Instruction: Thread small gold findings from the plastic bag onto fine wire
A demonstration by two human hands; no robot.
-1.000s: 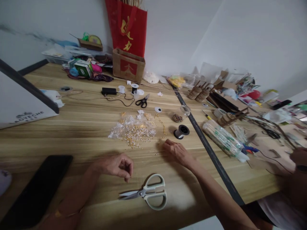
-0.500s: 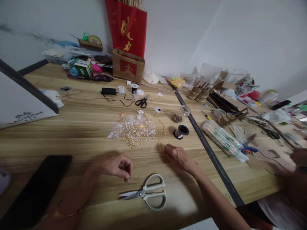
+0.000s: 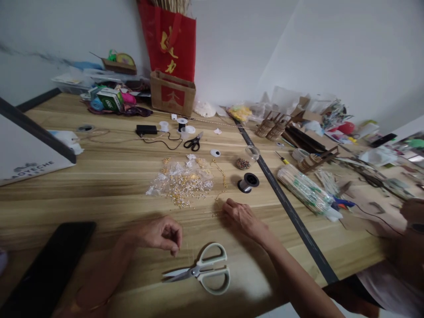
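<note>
My left hand hovers low over the wooden table, thumb and fingers pinched; what they hold, if anything, is too fine to make out. Faint thin strands show just right of its fingertips. My right hand rests with fingertips together on the table, beside the lower end of a thin gold chain and a few tiny beads; its grip is hidden. White-handled scissors lie slightly spread between my forearms. Beyond the hands, small gold and silver beads spill by clear plastic bags.
A wire spool and a cup of brown beads stand beyond my right hand. Black scissors lie farther back. A black phone-like slab is at left, wrapped sticks at right. Another person's arm shows at the right edge.
My right hand has shifted slightly left and away from me, closer to the chain's lower end. My left hand keeps its pinch almost in place. The whole view has tilted a little.
</note>
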